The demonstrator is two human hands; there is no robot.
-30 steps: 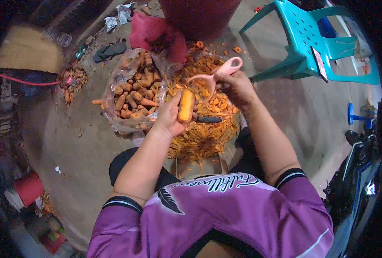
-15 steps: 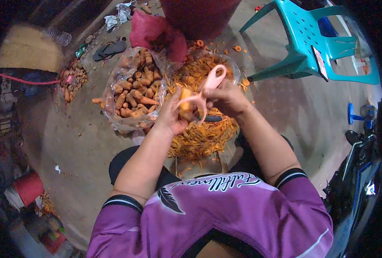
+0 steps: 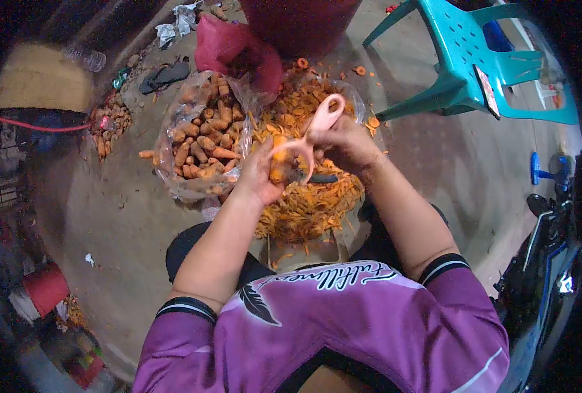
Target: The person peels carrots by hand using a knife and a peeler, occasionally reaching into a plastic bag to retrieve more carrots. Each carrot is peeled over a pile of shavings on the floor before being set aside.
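Observation:
My left hand is closed round an orange carrot, partly hidden by the fingers and slightly blurred. In my right hand is a pink peeler, gripped near its middle, with its looped handle end pointing up and away. The forked head of the peeler lies over the carrot. Below both hands spreads a heap of orange peelings. A dark handle-like object rests on the heap. Left of my hands, a clear plastic bag holds several unpeeled carrots.
A teal plastic chair with a phone-like object on it stands at the right. Behind the heap are a red sack and a large dark-red container. Dark slippers lie back left. A motorcycle is at the right edge.
The pink peeler has shifted slightly and tilted against the carrot. My right hand has moved a little, and the carrot in my left hand appears slightly turned.

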